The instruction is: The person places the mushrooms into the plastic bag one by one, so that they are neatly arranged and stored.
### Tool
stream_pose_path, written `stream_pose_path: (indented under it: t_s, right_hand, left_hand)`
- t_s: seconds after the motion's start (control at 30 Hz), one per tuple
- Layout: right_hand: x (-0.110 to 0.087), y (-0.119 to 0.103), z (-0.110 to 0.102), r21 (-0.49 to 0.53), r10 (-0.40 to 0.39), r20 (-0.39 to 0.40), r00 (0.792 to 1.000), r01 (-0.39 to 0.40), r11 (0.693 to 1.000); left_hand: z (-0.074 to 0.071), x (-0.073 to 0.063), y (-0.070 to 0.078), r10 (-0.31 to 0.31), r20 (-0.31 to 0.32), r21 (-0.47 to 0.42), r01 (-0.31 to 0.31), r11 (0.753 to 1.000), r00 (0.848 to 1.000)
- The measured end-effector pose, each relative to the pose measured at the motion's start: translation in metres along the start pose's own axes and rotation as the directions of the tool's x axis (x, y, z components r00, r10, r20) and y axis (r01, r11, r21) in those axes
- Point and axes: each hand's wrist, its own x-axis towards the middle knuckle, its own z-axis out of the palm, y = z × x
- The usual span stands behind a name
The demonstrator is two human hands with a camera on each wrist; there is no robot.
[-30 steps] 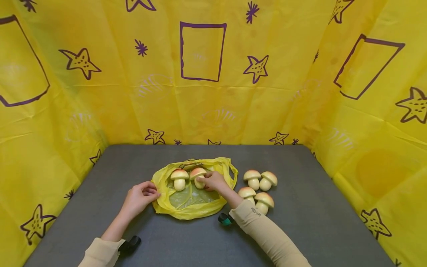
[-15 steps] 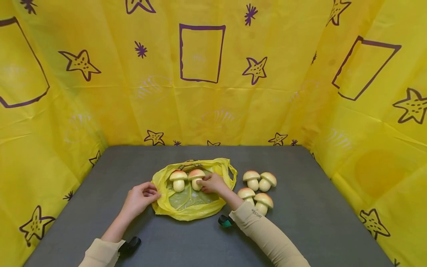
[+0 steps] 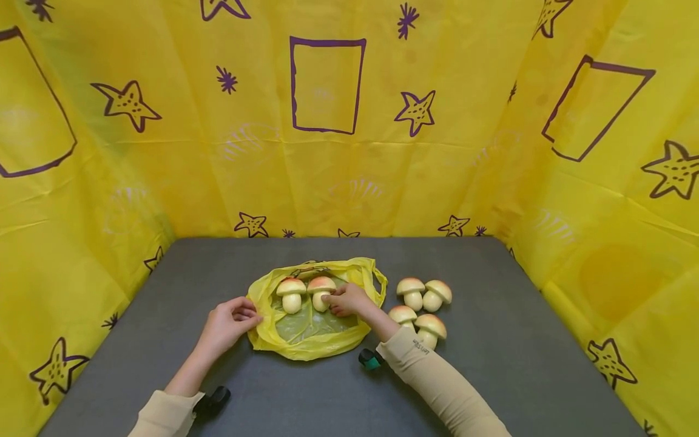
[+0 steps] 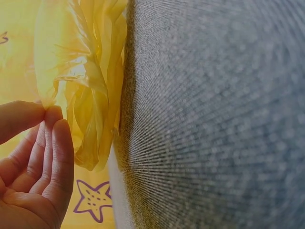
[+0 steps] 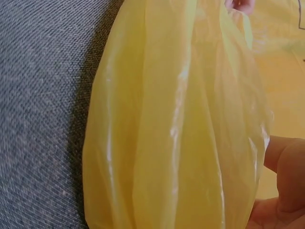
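Note:
My left hand (image 3: 232, 321) pinches the left edge of an opened yellow plastic bag (image 3: 314, 350), thumb against forefinger, as the left wrist view shows closely. Two toy mushrooms with red-tinged caps and pale stems lie side by side inside the bag: a left mushroom (image 3: 292, 303) and a right mushroom (image 3: 322, 284). My right hand (image 3: 352, 301) reaches over the bag's right side, thumb and fingers at the stem of the right mushroom. In the right wrist view the bag's wall (image 5: 157, 119) hides the mushrooms and most of that hand's fingers.
Several more toy mushrooms (image 3: 411, 285) lie in a cluster on the grey table (image 3: 491, 376), right of the bag and partly behind my right sleeve (image 3: 437, 376). Yellow patterned cloth (image 3: 327, 182) walls the table at the back and sides.
The right mushroom has turned more upright and shifted slightly left, next to the other one, with my right hand at its stem. My left hand keeps its place on the bag edge.

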Motion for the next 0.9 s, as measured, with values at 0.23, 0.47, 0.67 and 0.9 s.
stream_pose_path:
  t_s: [0.23,0.47,0.67,0.9]
  right_hand:
    - [0.0,0.002,0.0,-0.025,0.016,0.006,1.0,-0.016,1.0]
    - [-0.003,0.0,-0.004,-0.043,0.015,0.008,1.0,-0.014,0.999]
    - [-0.011,-0.004,-0.007,-0.123,-0.016,-0.017,1.0,0.014,0.992]
    - [-0.022,-0.006,-0.015,-0.14,-0.069,-0.043,0.997,0.062,0.988]
  left_hand:
    - [0.0,0.0,-0.002,0.009,0.001,-0.004,-0.009,1.0,1.0]
    - [0.0,0.002,-0.004,-0.001,-0.004,0.011,0.001,1.0,1.0]
    - [-0.001,0.003,-0.004,-0.006,0.004,0.006,0.006,1.0,1.0]
    - [-0.002,0.0,-0.002,-0.006,0.001,0.003,0.006,1.0,1.0]
